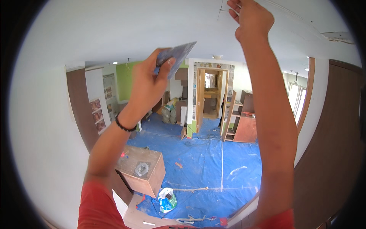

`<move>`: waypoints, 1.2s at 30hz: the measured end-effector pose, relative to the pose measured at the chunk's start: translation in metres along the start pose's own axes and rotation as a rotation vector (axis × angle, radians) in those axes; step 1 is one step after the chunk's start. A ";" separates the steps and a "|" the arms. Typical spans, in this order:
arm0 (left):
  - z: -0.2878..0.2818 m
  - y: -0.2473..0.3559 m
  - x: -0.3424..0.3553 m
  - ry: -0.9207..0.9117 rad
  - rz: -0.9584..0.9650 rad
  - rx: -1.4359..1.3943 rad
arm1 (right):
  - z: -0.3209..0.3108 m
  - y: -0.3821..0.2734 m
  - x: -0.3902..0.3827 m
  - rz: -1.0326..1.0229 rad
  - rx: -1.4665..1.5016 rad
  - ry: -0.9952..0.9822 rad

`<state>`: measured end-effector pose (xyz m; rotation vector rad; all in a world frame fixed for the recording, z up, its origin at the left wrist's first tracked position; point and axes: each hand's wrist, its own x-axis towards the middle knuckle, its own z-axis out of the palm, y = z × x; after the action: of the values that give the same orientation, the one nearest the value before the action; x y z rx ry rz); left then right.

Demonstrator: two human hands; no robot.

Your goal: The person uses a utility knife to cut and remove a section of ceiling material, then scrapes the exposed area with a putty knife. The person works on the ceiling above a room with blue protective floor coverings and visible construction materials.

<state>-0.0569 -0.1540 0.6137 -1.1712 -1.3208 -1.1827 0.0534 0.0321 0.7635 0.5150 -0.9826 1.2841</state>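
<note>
My left hand (157, 70) is raised and grips a thin, flat grey-blue plate (182, 55) between thumb and fingers. The plate is tilted, its pointed corner up toward the white ceiling (152, 26). Higher up, at the top edge of the picture, my right hand (253, 17) reaches close to the ceiling with its fingers curled. Whatever those fingers may hold is hidden. Just left of them, a thin dark crack or mark (221, 9) runs in the ceiling.
Below, blue sheeting (198, 160) covers the floor. A wooden box-like cabinet (143, 168) stands lower left, beside an open white-and-green bag (167, 200). Shelving (244, 126) and a doorway (210, 93) are farther off. A brown panel (331, 145) lines the right. A ceiling patch (337, 37) looks damaged.
</note>
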 end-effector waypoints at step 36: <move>0.036 -0.083 -0.251 -0.284 -0.599 -0.335 | -0.013 0.042 0.006 -0.418 -0.066 -0.053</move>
<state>-0.1258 -0.1361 0.3566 -1.2504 -1.8163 -1.7677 0.0176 0.0568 0.7539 0.6659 -0.8997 0.8660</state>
